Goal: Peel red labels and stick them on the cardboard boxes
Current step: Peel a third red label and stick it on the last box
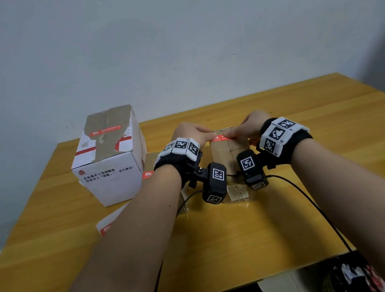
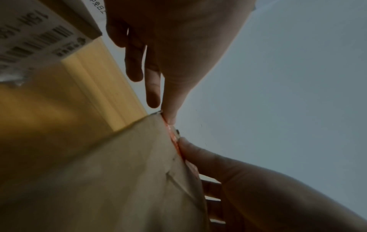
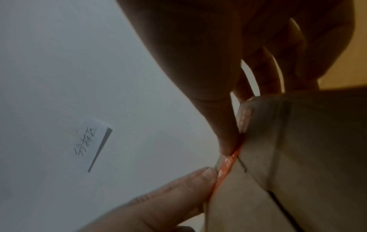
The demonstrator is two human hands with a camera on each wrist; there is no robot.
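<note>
A: What fills the frame?

B: A yellow wooden surface (image 1: pixel 283 134) against a pale wall, with a tall white printed carton (image 1: pixel 109 161) standing at its left, a red label already across its torn top.

A: And at the centre?

B: A small brown cardboard box (image 1: pixel 230 153), standing upright, well right of the white carton. A narrow red label strip (image 1: pixel 219 138) lies along its top front edge.

A: How are the hands set?

B: The left hand (image 1: pixel 191 132) and right hand (image 1: pixel 252 123) meet over the box top. Each presses an extended finger down on the strip, the other fingers relaxed behind. That looks meant to smooth the label flat from the middle outward while the box is steadied from both sides.

A: Anything nearby or in the way?

B: A white-and-red label sheet (image 1: pixel 108 224) lies near the left forearm, another red-marked corner (image 1: pixel 147 175) beside the carton. The black wrist cameras (image 1: pixel 233 176) hang before the box and hide its lower front; cables trail toward the near edge.
</note>
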